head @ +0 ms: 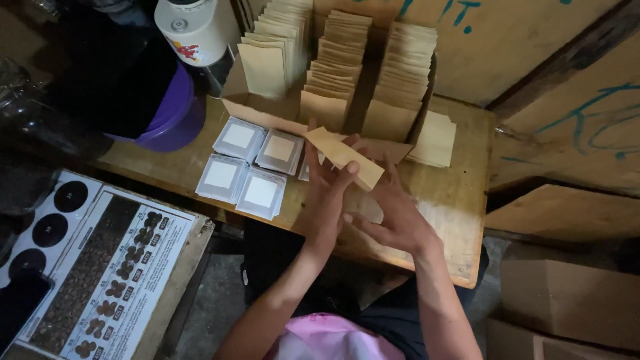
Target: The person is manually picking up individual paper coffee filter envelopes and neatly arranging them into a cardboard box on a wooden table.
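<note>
We see the left hand [331, 193] pinching a tan paper pouch [344, 157] between thumb and fingers, above the wooden table [460, 200] (white filter packets [250, 167] lie just left). The right hand [393, 217] spreads open beneath it.

The pouch [345, 158] in the left hand [331, 193] is plain tan kraft; the pouches [347, 60] in the box [248, 87] are the same tan, the box a shade browner; the sachets [250, 167] are silvery grey with a white square in the middle; the table [460, 200] is pale wood; the tub [175, 120] is purple; the jug [197, 30] is white with a small red mark; the chart [100, 267] is white with black discs and brown beans; the wall [533, 40] is tan with teal scrawl.
</note>
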